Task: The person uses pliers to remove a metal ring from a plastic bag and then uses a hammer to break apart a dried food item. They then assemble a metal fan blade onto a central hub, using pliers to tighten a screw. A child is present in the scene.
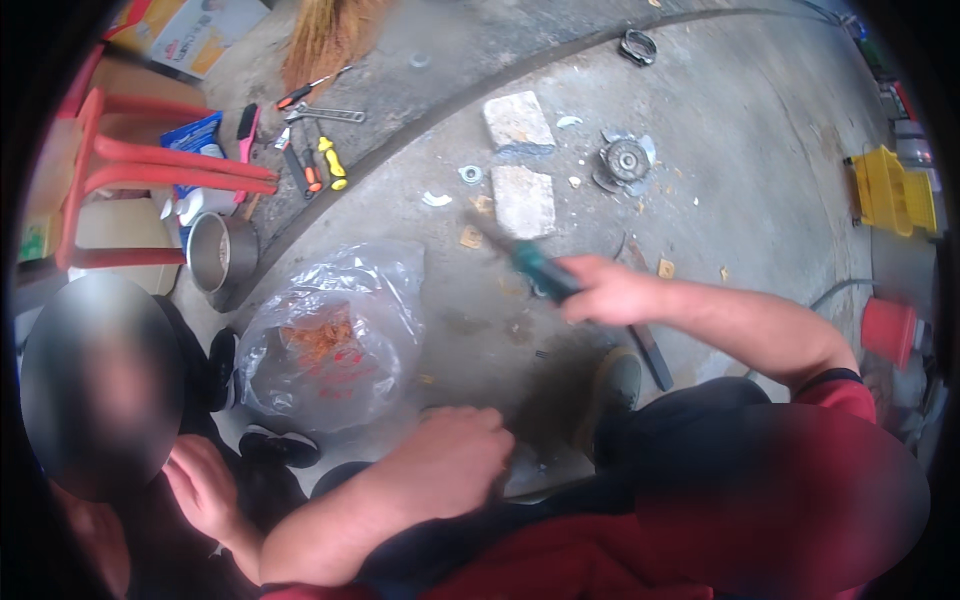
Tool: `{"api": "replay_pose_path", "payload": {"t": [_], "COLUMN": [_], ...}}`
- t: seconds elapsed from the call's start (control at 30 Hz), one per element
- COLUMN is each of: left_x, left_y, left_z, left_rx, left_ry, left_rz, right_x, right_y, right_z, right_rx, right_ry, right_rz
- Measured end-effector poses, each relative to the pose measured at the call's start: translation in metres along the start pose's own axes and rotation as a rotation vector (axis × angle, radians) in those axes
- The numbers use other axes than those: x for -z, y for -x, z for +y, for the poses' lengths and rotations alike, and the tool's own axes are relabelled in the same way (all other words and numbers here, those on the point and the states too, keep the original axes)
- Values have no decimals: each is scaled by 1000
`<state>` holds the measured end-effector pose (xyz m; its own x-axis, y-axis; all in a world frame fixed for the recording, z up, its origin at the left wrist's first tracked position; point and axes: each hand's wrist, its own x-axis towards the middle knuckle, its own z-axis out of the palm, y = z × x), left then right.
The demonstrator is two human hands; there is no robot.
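Observation:
My right hand (605, 290) is closed round the dark green and black handle of a screwdriver-like tool (540, 268). Its shaft is smeared by motion and points up and left toward two pale concrete blocks (523, 203). Low in the middle, my left hand (460, 455) is curled closed near my leg; its fingertips, and anything inside them, are hidden. A long dark-handled tool (650, 355) lies on the floor under my right forearm. Beyond the blocks sits a round metal part (625, 160), with pale broken pieces around it.
A clear plastic bag (390, 350) holding coppery scraps lies left of centre. Past it are a metal pot (222, 252), a red stool (150, 160) and several hand tools (310, 165). Another person (200, 480) sits at the left. Yellow (890, 190) and red containers (888, 330) stand right.

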<state>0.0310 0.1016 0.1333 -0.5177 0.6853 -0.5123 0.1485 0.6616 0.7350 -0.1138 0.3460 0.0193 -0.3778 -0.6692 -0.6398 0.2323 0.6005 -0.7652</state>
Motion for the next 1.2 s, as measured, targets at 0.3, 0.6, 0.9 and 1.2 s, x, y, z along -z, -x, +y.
{"api": "replay_pose_path", "payload": {"t": [0.3, 0.6, 0.9, 1.2], "left_x": [10, -1, 2, 11], "left_y": [0, 2, 13, -1], "left_z": [26, 12, 12, 19], "left_rx": [-197, -272, -155, -158], "left_ry": [-25, -17, -19, -19], "left_rz": [-241, -280, -266, -303], "right_x": [-147, -168, -191, -192], "right_y": [-71, -79, -87, -79], "right_z": [-129, -136, -155, -135], "right_rx": [247, 243, 455, 540], "right_ry": [-189, -350, -151, 17], "right_rz": [-91, -128, -193, -112]}}
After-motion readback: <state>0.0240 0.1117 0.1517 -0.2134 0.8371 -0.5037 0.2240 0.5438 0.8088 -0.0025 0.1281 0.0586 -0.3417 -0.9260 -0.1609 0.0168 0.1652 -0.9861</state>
